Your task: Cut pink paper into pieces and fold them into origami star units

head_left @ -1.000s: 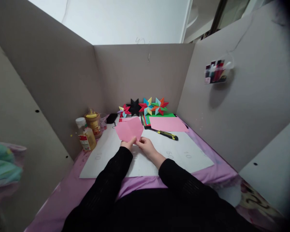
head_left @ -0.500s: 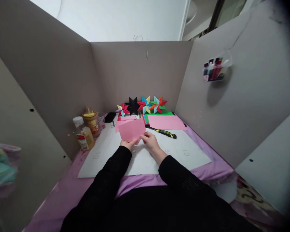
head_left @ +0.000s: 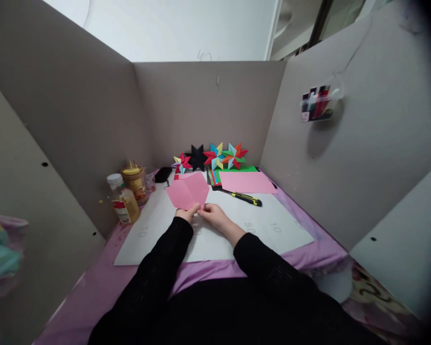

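Observation:
A pink sheet of paper, creased down its middle, is held up above the white board. My left hand pinches its lower edge, thumb on the near face. Close beside it, my right hand grips the bottom corner between thumb and fingers. Behind the held sheet, part of another pink paper with a red strip shows. A black and yellow utility knife lies on the board to the right of my hands.
Folded paper stars stand along the back wall. Pink paper lies over green sheets at the back right. On the left are a bottle, a brown jar and a black phone-like object. Grey partitions enclose the table.
The pink sheet has moved slightly left and turned, and its central crease now shows. My right hand has shifted left, closer to my left hand.

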Available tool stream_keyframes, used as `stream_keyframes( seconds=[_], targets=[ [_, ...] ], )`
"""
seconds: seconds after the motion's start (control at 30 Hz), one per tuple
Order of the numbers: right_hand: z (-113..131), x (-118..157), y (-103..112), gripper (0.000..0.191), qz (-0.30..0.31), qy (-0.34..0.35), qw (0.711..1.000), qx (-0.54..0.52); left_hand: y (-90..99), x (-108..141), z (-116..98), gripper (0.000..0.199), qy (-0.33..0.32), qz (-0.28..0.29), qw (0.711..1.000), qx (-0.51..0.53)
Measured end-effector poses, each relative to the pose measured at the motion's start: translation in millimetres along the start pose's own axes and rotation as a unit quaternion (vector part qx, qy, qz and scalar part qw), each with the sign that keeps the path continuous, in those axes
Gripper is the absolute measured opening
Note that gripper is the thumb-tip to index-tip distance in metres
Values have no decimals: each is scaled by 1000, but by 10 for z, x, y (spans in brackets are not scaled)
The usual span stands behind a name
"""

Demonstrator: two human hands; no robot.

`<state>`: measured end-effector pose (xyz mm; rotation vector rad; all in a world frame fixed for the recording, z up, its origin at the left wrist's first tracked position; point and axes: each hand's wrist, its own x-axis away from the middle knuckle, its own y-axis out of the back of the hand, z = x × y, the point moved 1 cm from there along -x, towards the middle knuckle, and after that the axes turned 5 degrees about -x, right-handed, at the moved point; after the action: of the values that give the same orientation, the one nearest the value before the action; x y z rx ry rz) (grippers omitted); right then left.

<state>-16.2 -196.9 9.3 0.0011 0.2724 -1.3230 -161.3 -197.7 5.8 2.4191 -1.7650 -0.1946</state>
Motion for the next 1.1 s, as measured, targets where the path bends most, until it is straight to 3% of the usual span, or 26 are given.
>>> stream_keyframes(
  seconds=[0.1,0.27,0.33,0.43,0.63,0.9,1.1],
  targets=[
    [-37,22,-44,31,7,-5,1000,18,-10,-5,-1,40,7,22,1000,14],
    [-6,-26,131,31,-39,7,999,26,-41,-28,2,46,-16,56,997,43],
    [8,-31,155,31,-41,6,999,25,-19,-45,6,43,-30,41,998,48],
    [17,-29,140,30,-33,1,999,25,58,-83,19,39,-37,-24,997,62],
    [9,-32,173,27,-37,3,999,34,229,-187,59,48,-16,-121,983,134],
    [127,-2,266,17,-11,26,999,24,390,-290,40,56,-10,-121,968,222],
    [161,-17,414,19,-69,42,997,-16,407,-277,49,50,-51,-121,973,188]
  ],
)
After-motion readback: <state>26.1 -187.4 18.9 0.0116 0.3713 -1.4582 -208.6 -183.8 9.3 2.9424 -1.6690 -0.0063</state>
